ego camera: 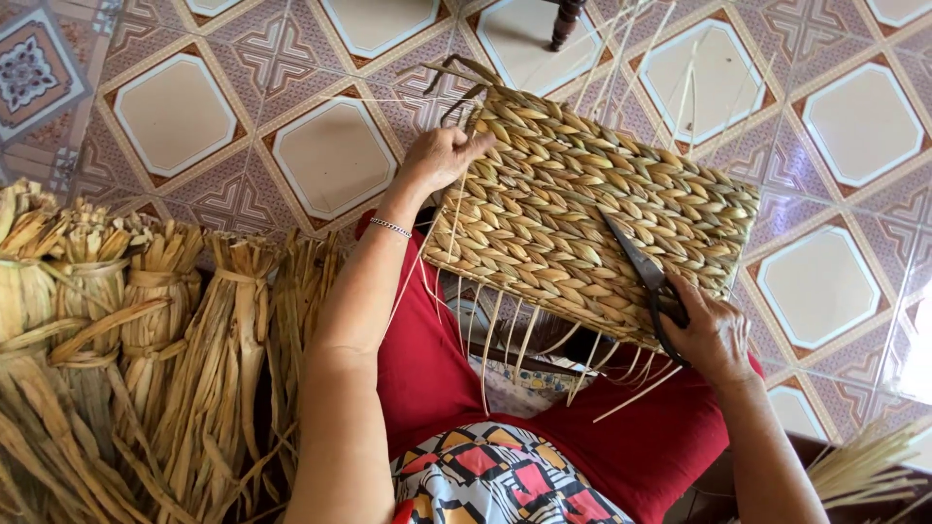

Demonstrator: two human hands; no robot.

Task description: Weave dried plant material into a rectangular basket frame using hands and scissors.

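My left hand (442, 155) grips far-left edge of woven basket (582, 204); right hand (714, 335) clenches scissors (646, 277), blades over basket's near edge. Open tile floor (330, 155) left of basket.

Bright, soft daylight; sharp focus, right-edge floor glare.

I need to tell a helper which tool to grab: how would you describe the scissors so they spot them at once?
Start at the big woven straw panel on the person's lap. Along its right side lie dark metal scissors, handles in the right hand. They are the only dark, smooth, pointed thing against pale braided fibre.
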